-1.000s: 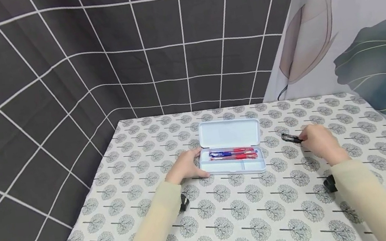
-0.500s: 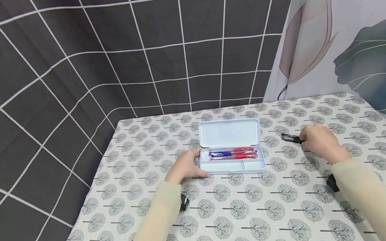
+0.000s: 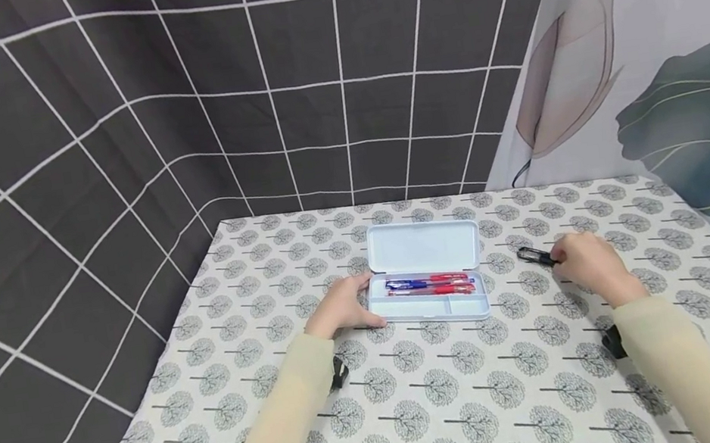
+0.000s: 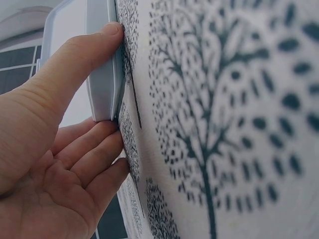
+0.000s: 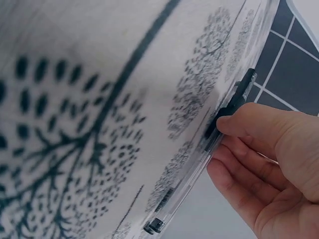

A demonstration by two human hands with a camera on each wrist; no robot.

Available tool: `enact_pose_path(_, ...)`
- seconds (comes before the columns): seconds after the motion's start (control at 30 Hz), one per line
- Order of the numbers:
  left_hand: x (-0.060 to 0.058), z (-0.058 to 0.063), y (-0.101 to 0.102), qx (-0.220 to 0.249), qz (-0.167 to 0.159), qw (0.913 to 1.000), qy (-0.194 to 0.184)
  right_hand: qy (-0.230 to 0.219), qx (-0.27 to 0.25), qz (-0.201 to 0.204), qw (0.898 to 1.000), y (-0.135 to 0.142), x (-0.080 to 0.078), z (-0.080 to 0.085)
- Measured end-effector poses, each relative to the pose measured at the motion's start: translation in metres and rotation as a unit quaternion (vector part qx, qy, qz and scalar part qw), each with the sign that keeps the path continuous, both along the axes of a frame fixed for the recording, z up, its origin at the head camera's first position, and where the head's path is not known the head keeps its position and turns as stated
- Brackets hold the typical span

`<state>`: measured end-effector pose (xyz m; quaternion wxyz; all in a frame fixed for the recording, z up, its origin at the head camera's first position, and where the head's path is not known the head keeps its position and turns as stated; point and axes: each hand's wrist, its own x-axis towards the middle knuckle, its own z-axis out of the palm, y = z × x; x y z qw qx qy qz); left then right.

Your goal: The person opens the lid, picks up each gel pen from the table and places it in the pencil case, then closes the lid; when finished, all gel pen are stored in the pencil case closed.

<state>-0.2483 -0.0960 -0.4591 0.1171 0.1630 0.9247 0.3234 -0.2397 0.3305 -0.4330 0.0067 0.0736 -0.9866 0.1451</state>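
A pale blue pencil case point(image 3: 413, 309) lies with its lid point(image 3: 424, 247) raised towards the back. Several red and blue gel pens point(image 3: 429, 284) lie in its long rear compartment. My left hand point(image 3: 342, 306) holds the case's left end, thumb along the front wall and fingers at the end wall, as the left wrist view point(image 4: 102, 94) shows. To the right of the case, my right hand point(image 3: 587, 263) pinches black gel pens point(image 5: 229, 110) with clear barrels between thumb and fingers. They are at the cloth; whether they touch it, I cannot tell.
A white tablecloth point(image 3: 424, 410) printed with grey trees covers the table. A dark curtain point(image 3: 303, 107) with a white grid hangs behind and to the left. At the right hangs a pale curtain point(image 3: 653, 1) with leaf shapes.
Both hands keep nearly the same places and grips. The clear cap ends of the black pens look slightly turned in the right hand. The head view has shifted a little.
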Motion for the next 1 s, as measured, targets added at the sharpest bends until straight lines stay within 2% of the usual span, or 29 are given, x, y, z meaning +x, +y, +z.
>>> enact_pose_path(0.67, 0.000, 0.001, 0.000, -0.001, -0.008, 1.0000, 0.002, 0.040, -0.018, 0.048, 0.998, -0.038, 0.005, 0.028)
enact_pose_path(1.0, 0.000, 0.001, 0.000, 0.001, -0.007, 1.0000, 0.004, 0.025, -0.018, 0.060, 0.998, -0.057, 0.008, 0.039)
